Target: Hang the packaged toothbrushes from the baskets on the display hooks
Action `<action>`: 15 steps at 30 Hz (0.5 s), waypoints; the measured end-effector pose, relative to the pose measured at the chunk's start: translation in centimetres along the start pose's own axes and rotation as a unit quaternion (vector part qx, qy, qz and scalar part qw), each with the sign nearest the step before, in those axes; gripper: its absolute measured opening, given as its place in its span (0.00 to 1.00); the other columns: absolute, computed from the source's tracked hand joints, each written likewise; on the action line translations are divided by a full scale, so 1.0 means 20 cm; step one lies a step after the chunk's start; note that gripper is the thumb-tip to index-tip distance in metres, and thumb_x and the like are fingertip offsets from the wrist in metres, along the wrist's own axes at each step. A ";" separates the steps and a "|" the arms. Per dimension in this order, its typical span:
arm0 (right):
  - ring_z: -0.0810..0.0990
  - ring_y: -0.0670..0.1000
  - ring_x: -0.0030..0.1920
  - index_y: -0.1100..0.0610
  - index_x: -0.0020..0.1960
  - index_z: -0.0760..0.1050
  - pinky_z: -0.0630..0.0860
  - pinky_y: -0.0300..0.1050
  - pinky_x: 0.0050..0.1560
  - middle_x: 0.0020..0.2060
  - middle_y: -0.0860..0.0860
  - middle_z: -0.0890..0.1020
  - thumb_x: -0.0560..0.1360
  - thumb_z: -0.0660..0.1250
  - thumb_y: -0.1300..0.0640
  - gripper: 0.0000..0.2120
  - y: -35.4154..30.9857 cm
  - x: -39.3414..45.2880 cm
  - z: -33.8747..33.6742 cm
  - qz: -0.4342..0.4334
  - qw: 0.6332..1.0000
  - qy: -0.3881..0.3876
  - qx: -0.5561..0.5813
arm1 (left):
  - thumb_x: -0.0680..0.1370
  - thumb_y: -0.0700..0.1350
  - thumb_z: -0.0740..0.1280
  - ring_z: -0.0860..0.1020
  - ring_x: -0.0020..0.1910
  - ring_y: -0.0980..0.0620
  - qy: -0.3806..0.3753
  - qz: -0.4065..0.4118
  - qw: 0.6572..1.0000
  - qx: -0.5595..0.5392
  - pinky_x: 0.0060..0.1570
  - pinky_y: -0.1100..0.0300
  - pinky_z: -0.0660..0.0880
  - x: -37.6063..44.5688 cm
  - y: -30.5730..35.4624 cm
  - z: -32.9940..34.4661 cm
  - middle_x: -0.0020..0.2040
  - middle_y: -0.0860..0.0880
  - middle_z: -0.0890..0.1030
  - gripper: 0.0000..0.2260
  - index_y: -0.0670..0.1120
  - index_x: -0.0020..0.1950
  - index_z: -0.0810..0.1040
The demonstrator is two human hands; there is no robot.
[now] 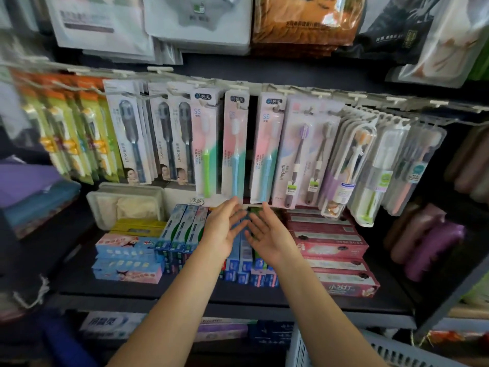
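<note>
Below the hooks [239,87], already hung with toothbrushes [234,147], both hands, left [225,229] and right [267,233], are hovering with fingers spread, holding nothing, so the basket [381,350] probably needs another visit.

Boxes of toothpaste are lying on a dark shelf [185,292] in several groups: red cartons [333,250] are sitting stacked toward the right, blue and green cartons [182,229] are standing in the middle, and pale blue and pink cartons [127,258] are lying stacked on the left. Behind those, a translucent plastic box [127,202] is sitting at the back. Flat packaged goods [201,19] are hanging in a row overhead. Purple and pink rolls [434,242] are lying at far right.
</note>
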State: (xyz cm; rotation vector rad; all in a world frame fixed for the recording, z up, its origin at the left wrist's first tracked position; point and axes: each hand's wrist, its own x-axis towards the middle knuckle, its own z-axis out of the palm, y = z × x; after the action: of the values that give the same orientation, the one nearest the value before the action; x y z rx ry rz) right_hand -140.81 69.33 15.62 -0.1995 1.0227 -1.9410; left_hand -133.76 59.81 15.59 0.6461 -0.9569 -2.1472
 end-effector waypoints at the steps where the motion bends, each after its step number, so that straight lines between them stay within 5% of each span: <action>1: 0.68 0.56 0.75 0.58 0.77 0.65 0.68 0.52 0.72 0.74 0.55 0.71 0.81 0.66 0.46 0.29 0.01 0.01 0.03 -0.003 1.000 0.004 -0.004 | 0.81 0.46 0.69 0.83 0.49 0.50 0.006 -0.001 1.000 0.001 0.46 0.57 0.78 0.01 0.01 0.00 0.51 0.44 0.83 0.05 0.45 0.52 0.80; 9: 0.73 0.52 0.68 0.56 0.66 0.75 0.66 0.53 0.73 0.62 0.50 0.80 0.81 0.66 0.45 0.19 0.00 0.13 0.10 -0.029 0.999 0.036 -0.023 | 0.80 0.46 0.70 0.82 0.50 0.49 0.001 -0.004 1.000 0.022 0.52 0.53 0.77 0.06 0.00 -0.03 0.50 0.46 0.85 0.07 0.45 0.56 0.82; 15: 0.75 0.51 0.63 0.55 0.70 0.74 0.68 0.49 0.64 0.62 0.50 0.81 0.81 0.65 0.46 0.21 0.01 0.13 0.11 -0.031 0.998 0.055 -0.022 | 0.80 0.45 0.70 0.82 0.51 0.50 0.000 -0.008 1.000 0.000 0.47 0.57 0.77 0.08 0.00 -0.05 0.52 0.46 0.84 0.12 0.43 0.62 0.81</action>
State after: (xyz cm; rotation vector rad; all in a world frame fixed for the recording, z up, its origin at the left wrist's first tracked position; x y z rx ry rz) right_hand -141.02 66.03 16.21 -0.1521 1.1434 -2.0061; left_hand -134.09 58.18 14.70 0.6556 -0.9548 -2.1607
